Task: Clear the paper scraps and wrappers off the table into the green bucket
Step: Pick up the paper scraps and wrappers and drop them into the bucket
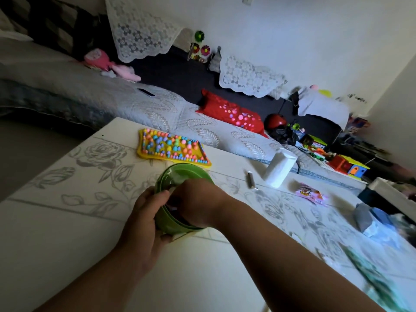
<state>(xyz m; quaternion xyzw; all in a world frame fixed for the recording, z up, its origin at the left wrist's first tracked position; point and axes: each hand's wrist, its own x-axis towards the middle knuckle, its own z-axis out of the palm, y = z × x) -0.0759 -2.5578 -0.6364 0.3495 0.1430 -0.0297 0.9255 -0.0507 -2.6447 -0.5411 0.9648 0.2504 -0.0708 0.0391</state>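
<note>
The green bucket (180, 174) stands on the white floral table (67, 221), near its middle. My left hand (144, 221) grips the bucket's near wall from the left. My right hand (198, 201) reaches over the rim into the bucket; its fingers are hidden inside, so whatever they hold cannot be made out. A pink wrapper (309, 193) lies on the table to the right. A small dark wrapper (251, 180) lies beside a white tissue pack (280, 167). Blue and white crumpled scraps (369, 218) sit at the right edge.
A yellow board with coloured pegs (171, 147) lies just behind the bucket. A sofa with a red cushion (234, 113) runs along the table's far side. Toys (346, 165) are heaped at the right. Blurred greenish paper (371, 278) lies at the lower right.
</note>
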